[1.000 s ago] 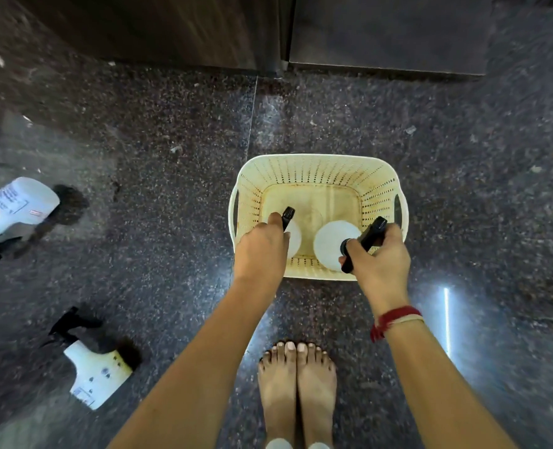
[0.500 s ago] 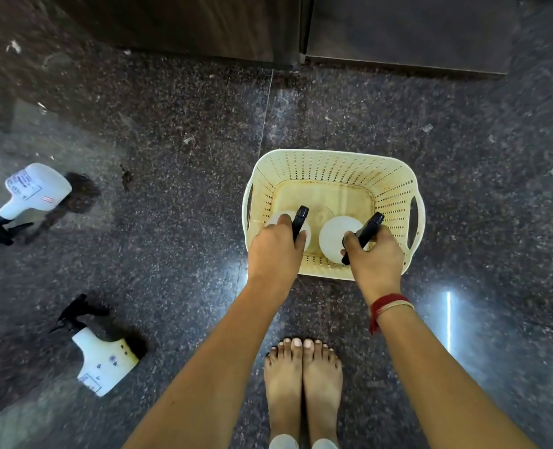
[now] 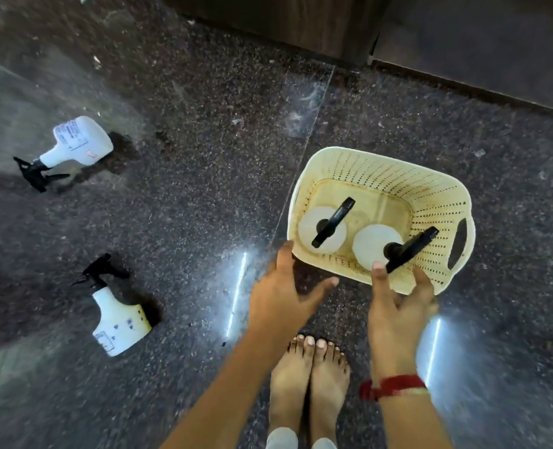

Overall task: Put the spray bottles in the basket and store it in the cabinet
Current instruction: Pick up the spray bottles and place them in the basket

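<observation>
A cream perforated basket [image 3: 430, 189] stands on the dark granite floor. Two white spray bottles with black trigger heads stand upright inside it, one on the left [image 3: 310, 225] and one on the right [image 3: 370, 246]. My left hand [image 3: 285, 296] hovers open just in front of the basket's near left corner. My right hand [image 3: 395, 306] is open at the near rim, fingers spread, just below the right bottle's trigger. Two more white spray bottles lie on the floor to the left, one farther away [image 3: 74, 144] and one nearer [image 3: 119, 315].
Dark cabinet doors [image 3: 301, 21] run along the far edge of the floor, shut. My bare feet [image 3: 307, 380] stand just behind the basket. Bright light reflections streak the floor. A red band circles my right wrist.
Both hands have let go of the two bottles, which now stand in the basket, and have pulled back toward me. The view has swung left.
</observation>
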`<action>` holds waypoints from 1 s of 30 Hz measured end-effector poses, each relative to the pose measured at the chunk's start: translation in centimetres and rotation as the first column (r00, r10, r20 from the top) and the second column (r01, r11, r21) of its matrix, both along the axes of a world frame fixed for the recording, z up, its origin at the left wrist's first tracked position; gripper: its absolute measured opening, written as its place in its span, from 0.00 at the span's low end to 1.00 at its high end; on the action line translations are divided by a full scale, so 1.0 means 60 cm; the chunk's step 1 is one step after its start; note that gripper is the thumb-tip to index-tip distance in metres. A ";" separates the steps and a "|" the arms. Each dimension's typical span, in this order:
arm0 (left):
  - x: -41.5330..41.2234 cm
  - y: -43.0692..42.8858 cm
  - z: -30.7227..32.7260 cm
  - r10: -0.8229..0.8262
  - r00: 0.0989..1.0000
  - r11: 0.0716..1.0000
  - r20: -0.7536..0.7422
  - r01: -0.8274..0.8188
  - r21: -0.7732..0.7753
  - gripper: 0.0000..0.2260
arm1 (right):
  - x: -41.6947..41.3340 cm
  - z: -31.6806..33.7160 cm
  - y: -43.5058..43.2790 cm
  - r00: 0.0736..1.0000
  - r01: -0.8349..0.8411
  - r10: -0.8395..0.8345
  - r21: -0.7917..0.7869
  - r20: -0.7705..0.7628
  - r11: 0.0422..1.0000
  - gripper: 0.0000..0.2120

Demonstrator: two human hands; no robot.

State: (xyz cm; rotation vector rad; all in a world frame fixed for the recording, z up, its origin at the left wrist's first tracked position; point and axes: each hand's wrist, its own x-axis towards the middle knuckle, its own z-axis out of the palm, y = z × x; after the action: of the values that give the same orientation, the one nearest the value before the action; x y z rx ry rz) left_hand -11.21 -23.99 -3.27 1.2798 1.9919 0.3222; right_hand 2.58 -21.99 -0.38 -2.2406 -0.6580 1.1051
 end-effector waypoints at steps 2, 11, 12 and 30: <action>-0.028 -0.036 -0.004 0.066 0.997 0.998 0.030 -0.066 -0.006 0.34 | -0.038 0.019 -0.018 0.994 -0.094 0.088 0.107 0.063 0.990 0.31; -0.292 -0.174 -0.091 0.467 0.757 0.850 -0.458 -0.526 -0.003 0.31 | -0.256 0.010 -0.032 0.787 -0.607 0.599 0.364 0.150 0.707 0.24; -0.324 -0.186 -0.101 0.535 0.682 0.779 -0.499 -0.627 -0.022 0.36 | -0.279 0.006 -0.033 0.747 -0.647 0.651 0.375 0.136 0.664 0.24; -0.401 -0.273 -0.182 0.868 0.423 0.399 -0.260 -0.906 -0.143 0.32 | -0.347 -0.050 -0.083 0.320 -0.926 0.944 0.238 0.082 0.293 0.20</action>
State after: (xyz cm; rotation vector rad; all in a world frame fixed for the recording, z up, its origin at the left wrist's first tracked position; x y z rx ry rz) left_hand -35.30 -40.39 -14.20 -0.1007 2.5987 0.4414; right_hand -18.26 -26.94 -3.39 -1.4211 -2.1434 1.4596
